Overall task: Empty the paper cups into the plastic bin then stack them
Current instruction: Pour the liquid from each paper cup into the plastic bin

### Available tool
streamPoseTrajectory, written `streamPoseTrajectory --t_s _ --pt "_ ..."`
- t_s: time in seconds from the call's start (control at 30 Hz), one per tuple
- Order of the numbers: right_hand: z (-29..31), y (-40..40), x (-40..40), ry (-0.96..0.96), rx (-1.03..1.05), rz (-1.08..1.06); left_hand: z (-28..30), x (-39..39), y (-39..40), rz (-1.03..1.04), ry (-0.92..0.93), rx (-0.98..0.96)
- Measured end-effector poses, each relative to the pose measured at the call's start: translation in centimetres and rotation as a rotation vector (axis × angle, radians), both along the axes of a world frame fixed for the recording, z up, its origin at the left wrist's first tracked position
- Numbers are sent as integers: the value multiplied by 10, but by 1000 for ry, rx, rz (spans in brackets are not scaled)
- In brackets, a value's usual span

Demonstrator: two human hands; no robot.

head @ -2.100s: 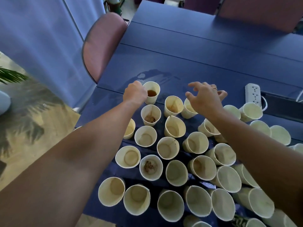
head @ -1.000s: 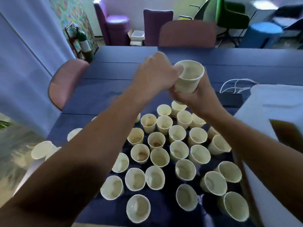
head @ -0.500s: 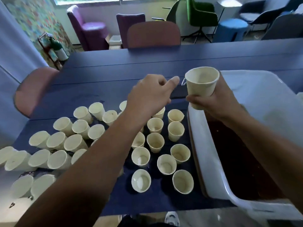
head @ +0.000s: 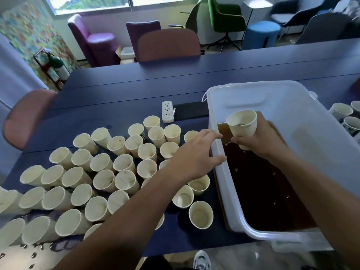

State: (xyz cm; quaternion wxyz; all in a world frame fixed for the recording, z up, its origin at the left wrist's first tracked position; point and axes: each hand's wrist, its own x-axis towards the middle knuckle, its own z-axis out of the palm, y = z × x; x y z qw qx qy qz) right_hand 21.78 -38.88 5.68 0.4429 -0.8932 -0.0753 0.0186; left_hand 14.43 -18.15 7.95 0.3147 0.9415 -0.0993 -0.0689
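Note:
My right hand [head: 261, 142] grips a cream paper cup [head: 242, 125] upright over the white plastic bin [head: 303, 121]; a little dark residue shows inside the cup. The bin holds brown liquid [head: 261, 190]. My left hand [head: 196, 155] hovers with fingers spread and relaxed just left of the bin's near wall, above the cups, holding nothing. Several paper cups [head: 124, 162] stand crowded on the blue table [head: 120, 90] to the left of the bin.
A white power strip [head: 167, 111] and a black flat device [head: 190, 111] lie behind the cups. More cups [head: 342, 112] stand right of the bin. Chairs [head: 167, 44] ring the table. The table's near edge runs just below the cups; a shoe [head: 201, 260] shows under it.
My right hand carried the cup rightward and down from above the bin's left edge to over the brown liquid. My left hand let go of the cup and opened beside the bin wall.

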Motion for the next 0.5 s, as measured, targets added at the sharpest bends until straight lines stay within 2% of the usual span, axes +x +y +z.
streamPoseTrajectory --t_s 0.27,0.5 --pt "-24 -11 11 122 -85 -1 -18 1 -4 -5 19 87" --pt "-24 -14 13 131 -306 23 -17 0 -4 -4 37 99"
